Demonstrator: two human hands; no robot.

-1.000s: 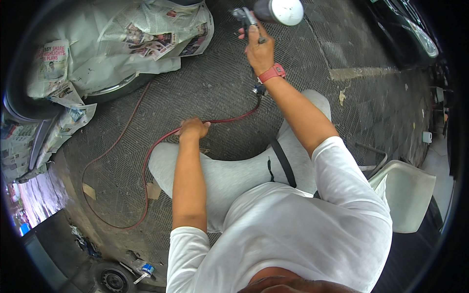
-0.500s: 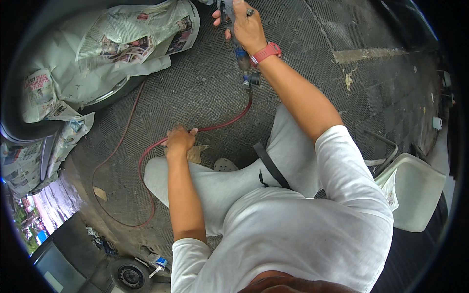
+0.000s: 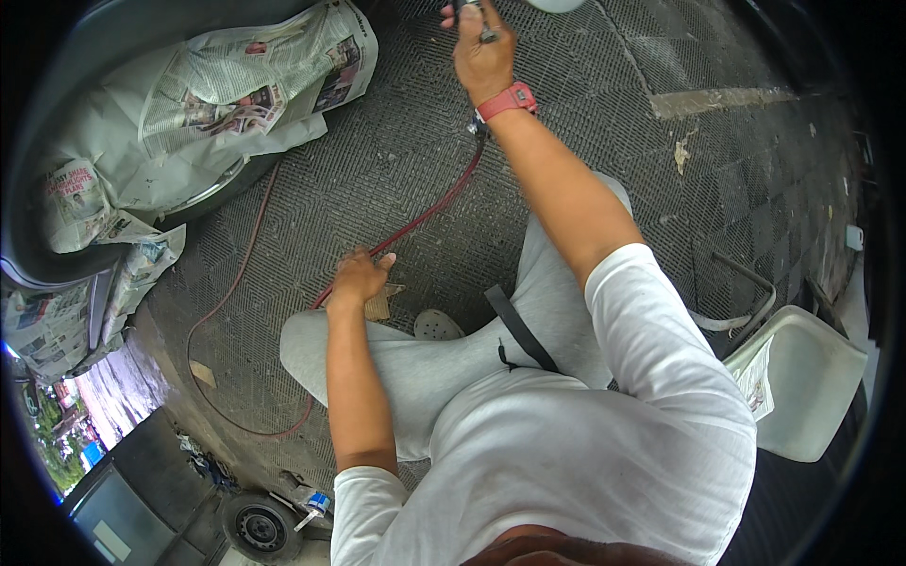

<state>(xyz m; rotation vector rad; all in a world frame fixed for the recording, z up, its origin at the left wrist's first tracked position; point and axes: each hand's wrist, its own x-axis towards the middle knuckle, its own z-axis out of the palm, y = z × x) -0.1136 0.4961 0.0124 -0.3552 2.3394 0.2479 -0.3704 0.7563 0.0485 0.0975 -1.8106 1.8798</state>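
Observation:
Near the top edge, my right hand (image 3: 483,58) is wrapped round an air spray gun (image 3: 487,36), which is mostly hidden by the hand and cut off by the frame. A red wristband (image 3: 510,101) circles that wrist. A red air hose (image 3: 444,198) runs from a fitting (image 3: 477,124) below the wrist down to my left hand (image 3: 360,276). My left hand is closed on the hose beside my bent knee. Beyond it the hose loops over the floor at the left. A pale rounded shape (image 3: 555,3) shows at the top edge, right of the gun.
Newspaper sheets (image 3: 226,90) cover a wheel and bodywork at the upper left. The floor (image 3: 585,104) has a ridged pattern. A pale plastic chair (image 3: 816,382) stands at the right. A car wheel (image 3: 260,528) shows at the lower left. Cardboard scraps (image 3: 382,302) lie near my left hand.
My right hand has turned and the gun's blue fittings are now hidden. My left hand has shifted slightly right along the hose. The hose between the hands hangs straighter.

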